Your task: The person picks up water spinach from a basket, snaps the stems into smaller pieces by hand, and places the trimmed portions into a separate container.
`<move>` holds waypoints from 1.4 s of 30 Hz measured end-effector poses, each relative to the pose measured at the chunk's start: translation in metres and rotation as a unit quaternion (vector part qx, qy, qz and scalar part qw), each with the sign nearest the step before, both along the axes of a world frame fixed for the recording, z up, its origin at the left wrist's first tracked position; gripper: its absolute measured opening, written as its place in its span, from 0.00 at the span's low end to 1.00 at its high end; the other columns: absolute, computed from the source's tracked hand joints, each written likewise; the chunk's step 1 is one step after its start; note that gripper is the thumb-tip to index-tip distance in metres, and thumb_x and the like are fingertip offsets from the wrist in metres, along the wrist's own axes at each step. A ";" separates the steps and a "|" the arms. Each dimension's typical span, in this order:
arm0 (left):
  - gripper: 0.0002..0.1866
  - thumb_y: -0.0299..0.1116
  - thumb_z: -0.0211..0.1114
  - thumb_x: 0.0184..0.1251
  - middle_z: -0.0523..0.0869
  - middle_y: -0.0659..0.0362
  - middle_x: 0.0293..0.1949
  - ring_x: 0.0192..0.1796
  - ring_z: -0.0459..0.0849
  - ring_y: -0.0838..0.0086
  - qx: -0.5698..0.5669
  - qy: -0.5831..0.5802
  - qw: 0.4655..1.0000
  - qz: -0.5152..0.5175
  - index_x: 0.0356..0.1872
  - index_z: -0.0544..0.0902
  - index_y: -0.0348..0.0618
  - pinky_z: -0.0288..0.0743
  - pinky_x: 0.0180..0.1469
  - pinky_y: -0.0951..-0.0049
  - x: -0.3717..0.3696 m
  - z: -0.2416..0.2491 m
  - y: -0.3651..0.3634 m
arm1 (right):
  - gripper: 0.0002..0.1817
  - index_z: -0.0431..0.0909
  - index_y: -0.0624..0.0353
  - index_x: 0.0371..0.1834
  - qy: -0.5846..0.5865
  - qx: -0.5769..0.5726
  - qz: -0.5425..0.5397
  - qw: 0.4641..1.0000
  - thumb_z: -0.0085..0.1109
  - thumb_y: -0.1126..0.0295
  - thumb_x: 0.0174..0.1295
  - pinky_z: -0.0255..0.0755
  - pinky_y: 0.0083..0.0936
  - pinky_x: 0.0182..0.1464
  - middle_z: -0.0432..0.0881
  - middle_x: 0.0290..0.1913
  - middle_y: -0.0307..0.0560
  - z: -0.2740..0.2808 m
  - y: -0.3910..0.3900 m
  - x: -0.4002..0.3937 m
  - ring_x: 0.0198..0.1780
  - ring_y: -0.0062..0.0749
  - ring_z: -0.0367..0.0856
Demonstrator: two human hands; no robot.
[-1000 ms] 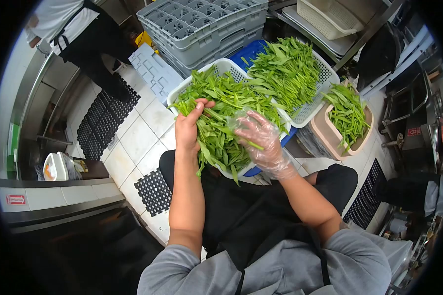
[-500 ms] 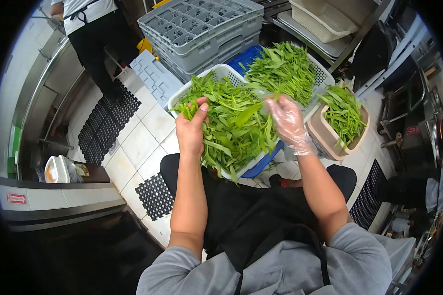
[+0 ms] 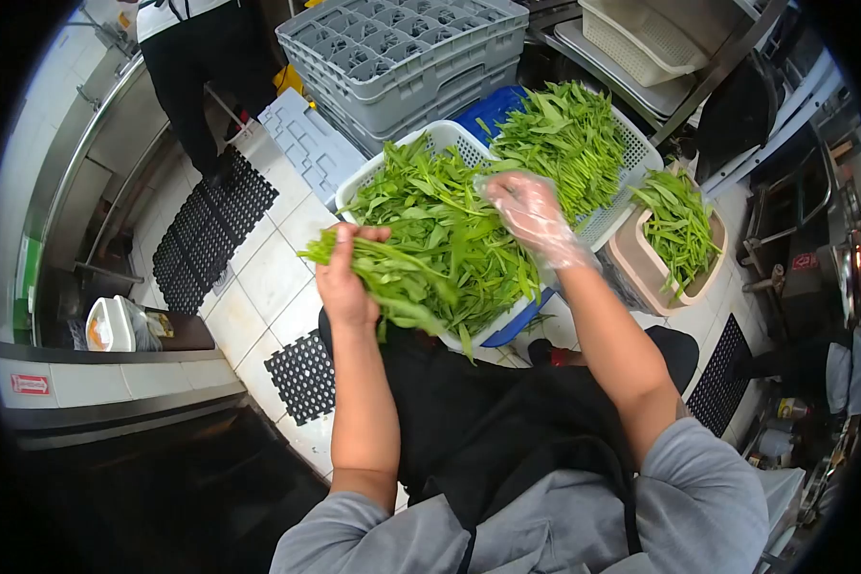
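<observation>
My left hand (image 3: 349,277) is bare and closed around a bunch of long-stemmed leafy greens (image 3: 392,271), which look like water spinach. The bunch hangs over the near left side of a white basket (image 3: 471,143) heaped with loose greens (image 3: 430,206). My right hand (image 3: 526,215), in a clear plastic glove, hovers above the right part of that heap. Its fingers are curled together; whatever they pinch is hidden. Behind it, a second perforated basket (image 3: 631,151) holds greens (image 3: 564,143) with stems lined up. More greens (image 3: 679,234) fill a beige bin (image 3: 631,273) on the right.
Grey glass racks (image 3: 402,72) are stacked behind the baskets, beside a grey panel (image 3: 311,143). Black mats (image 3: 210,225) lie on the white tiles. Another person (image 3: 201,77) stands at the upper left. A metal shelf (image 3: 631,72) with a cream basket is at the upper right.
My left hand has moved left and down, bringing the bunch clear of the heap. My right hand has shifted slightly left; the leafy stem seen by its fingers before no longer shows there.
</observation>
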State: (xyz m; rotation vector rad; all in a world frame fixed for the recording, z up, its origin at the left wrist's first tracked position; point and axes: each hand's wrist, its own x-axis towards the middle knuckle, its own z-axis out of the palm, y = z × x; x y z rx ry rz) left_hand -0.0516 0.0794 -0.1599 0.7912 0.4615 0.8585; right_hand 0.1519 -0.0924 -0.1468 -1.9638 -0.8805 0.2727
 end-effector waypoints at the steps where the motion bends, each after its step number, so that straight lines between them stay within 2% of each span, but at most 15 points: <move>1: 0.11 0.38 0.63 0.80 0.82 0.56 0.33 0.38 0.84 0.64 -0.017 -0.015 1.000 -0.012 0.45 0.79 0.39 0.80 0.53 0.59 -0.009 0.001 0.008 | 0.15 0.90 0.60 0.42 -0.008 -0.033 -0.019 0.999 0.63 0.59 0.68 0.80 0.40 0.54 0.90 0.44 0.60 -0.008 0.009 0.005 0.45 0.53 0.88; 6: 0.09 0.33 0.65 0.77 0.78 0.60 0.28 0.29 0.77 0.72 0.056 -0.013 0.998 -0.035 0.47 0.81 0.36 0.77 0.42 0.67 -0.021 0.009 0.017 | 0.18 0.88 0.62 0.40 -0.223 -0.309 0.081 0.921 0.57 0.57 0.66 0.80 0.47 0.56 0.89 0.42 0.61 -0.046 0.052 0.011 0.45 0.59 0.86; 9: 0.11 0.30 0.67 0.74 0.81 0.60 0.28 0.29 0.78 0.74 0.155 0.082 0.984 -0.039 0.49 0.83 0.33 0.75 0.38 0.73 -0.024 0.021 0.009 | 0.17 0.89 0.61 0.39 -0.118 -0.253 0.008 0.960 0.57 0.59 0.66 0.80 0.47 0.56 0.89 0.41 0.60 -0.016 0.050 0.016 0.44 0.55 0.87; 10: 0.13 0.28 0.69 0.72 0.83 0.60 0.29 0.29 0.79 0.77 0.170 0.085 0.981 -0.045 0.51 0.86 0.31 0.73 0.35 0.77 -0.022 0.025 0.006 | 0.17 0.89 0.60 0.40 0.016 -0.205 -0.006 0.979 0.56 0.58 0.69 0.81 0.45 0.56 0.90 0.42 0.57 0.012 0.042 0.011 0.44 0.49 0.88; 11: 0.13 0.28 0.69 0.72 0.84 0.59 0.30 0.29 0.79 0.77 0.189 0.106 0.975 -0.054 0.52 0.86 0.31 0.73 0.35 0.77 -0.018 0.027 0.001 | 0.18 0.90 0.60 0.44 -0.341 -0.281 0.169 0.881 0.57 0.57 0.69 0.81 0.42 0.57 0.90 0.44 0.56 -0.042 0.043 0.062 0.44 0.46 0.88; 12: 0.13 0.28 0.69 0.72 0.85 0.59 0.32 0.29 0.78 0.78 0.211 0.124 0.968 -0.063 0.52 0.85 0.30 0.74 0.35 0.77 -0.011 0.031 -0.002 | 0.19 0.90 0.59 0.47 -0.120 -0.212 0.129 0.961 0.59 0.57 0.67 0.80 0.40 0.59 0.90 0.47 0.56 -0.023 0.032 0.058 0.48 0.47 0.87; 13: 0.13 0.27 0.69 0.72 0.85 0.58 0.33 0.29 0.78 0.78 0.234 0.139 0.960 -0.072 0.52 0.85 0.30 0.74 0.36 0.77 -0.003 0.037 -0.005 | 0.19 0.89 0.59 0.50 0.106 -0.127 0.080 0.983 0.60 0.57 0.66 0.78 0.37 0.61 0.90 0.51 0.56 0.006 0.022 0.052 0.51 0.48 0.87; 17: 0.13 0.27 0.69 0.71 0.89 0.60 0.36 0.34 0.85 0.75 0.373 0.172 0.908 -0.080 0.54 0.87 0.37 0.78 0.38 0.74 0.042 0.039 -0.022 | 0.20 0.89 0.58 0.54 0.087 -0.095 0.122 0.984 0.63 0.61 0.62 0.74 0.34 0.66 0.88 0.57 0.54 0.035 -0.009 0.051 0.59 0.46 0.84; 19: 0.14 0.27 0.70 0.68 0.91 0.57 0.40 0.39 0.88 0.65 0.543 0.161 0.824 -0.026 0.53 0.88 0.40 0.81 0.43 0.68 0.067 0.034 -0.025 | 0.20 0.88 0.60 0.56 0.115 -0.086 0.147 0.979 0.63 0.65 0.62 0.73 0.32 0.67 0.87 0.60 0.52 0.041 -0.018 0.058 0.61 0.43 0.82; 20: 0.14 0.26 0.70 0.66 0.91 0.55 0.42 0.42 0.90 0.61 0.620 0.153 0.770 0.000 0.53 0.88 0.42 0.83 0.46 0.65 0.076 0.032 -0.027 | 0.19 0.86 0.62 0.57 0.166 -0.076 0.173 0.968 0.63 0.68 0.63 0.73 0.28 0.64 0.89 0.54 0.47 0.044 -0.021 0.060 0.56 0.32 0.83; 24: 0.14 0.28 0.72 0.61 0.89 0.51 0.48 0.50 0.87 0.50 0.658 0.258 0.704 -0.072 0.49 0.88 0.43 0.81 0.54 0.59 0.089 0.039 -0.035 | 0.19 0.87 0.63 0.56 0.255 -0.050 0.225 0.939 0.64 0.65 0.66 0.74 0.22 0.53 0.88 0.44 0.37 0.062 -0.032 0.042 0.45 0.18 0.81; 28: 0.16 0.30 0.71 0.63 0.88 0.48 0.51 0.51 0.87 0.48 0.637 0.298 0.704 -0.095 0.52 0.88 0.43 0.80 0.56 0.54 0.089 0.043 -0.036 | 0.19 0.87 0.61 0.56 0.147 -0.134 0.133 0.971 0.65 0.63 0.67 0.75 0.28 0.47 0.88 0.43 0.42 0.071 -0.049 0.041 0.40 0.23 0.81; 34: 0.16 0.37 0.70 0.65 0.90 0.41 0.42 0.48 0.88 0.43 0.603 0.430 0.658 -0.139 0.50 0.88 0.40 0.79 0.54 0.49 0.086 0.060 -0.032 | 0.19 0.87 0.60 0.55 -0.126 -0.117 0.124 0.977 0.63 0.60 0.67 0.76 0.39 0.60 0.89 0.47 0.55 0.055 -0.054 0.037 0.51 0.48 0.86; 37: 0.16 0.38 0.70 0.65 0.90 0.40 0.42 0.48 0.88 0.44 0.601 0.432 0.661 -0.126 0.50 0.88 0.41 0.79 0.54 0.50 0.085 0.064 -0.033 | 0.18 0.87 0.60 0.53 -0.124 -0.135 0.109 0.977 0.62 0.60 0.68 0.73 0.41 0.65 0.88 0.52 0.57 0.060 -0.055 0.033 0.59 0.52 0.83; 42: 0.16 0.39 0.71 0.65 0.89 0.38 0.40 0.47 0.87 0.41 0.582 0.394 0.685 -0.195 0.48 0.88 0.40 0.79 0.53 0.47 0.090 0.055 -0.036 | 0.17 0.86 0.60 0.52 -0.124 -0.074 0.119 0.982 0.60 0.61 0.68 0.73 0.42 0.65 0.86 0.54 0.58 0.049 -0.056 0.032 0.60 0.53 0.82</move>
